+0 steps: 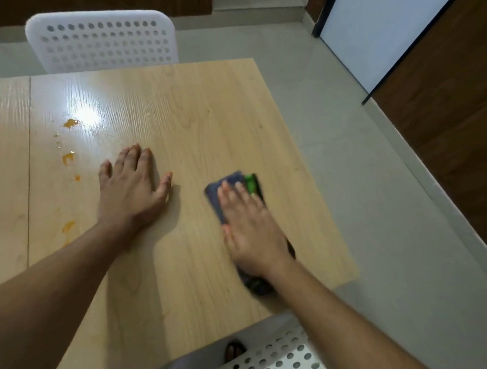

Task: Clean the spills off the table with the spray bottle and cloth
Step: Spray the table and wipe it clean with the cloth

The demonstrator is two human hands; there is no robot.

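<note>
A: Fingers (231, 192) of right hand (250, 228) lie straight and together, pressed flat on the dark blue folded cloth w/ green edge (238, 184), near the right side of the pale wood-grain table (171, 108). Left hand (132, 188) flat on the bare top, fingers slightly spread, holding nothing.

B: Step?

A: Wiping, prob. Cloth's blurred. But the orange liquid spills (69, 140) sit well apart, far left by the seam.

B: Next?

A: Slide cloth left across to the drops, keep palm pressure. Spray bottle not in view.

B: Any labels?

A: None readable. White perforated plastic chair (103, 40) beyond the far edge.
</note>
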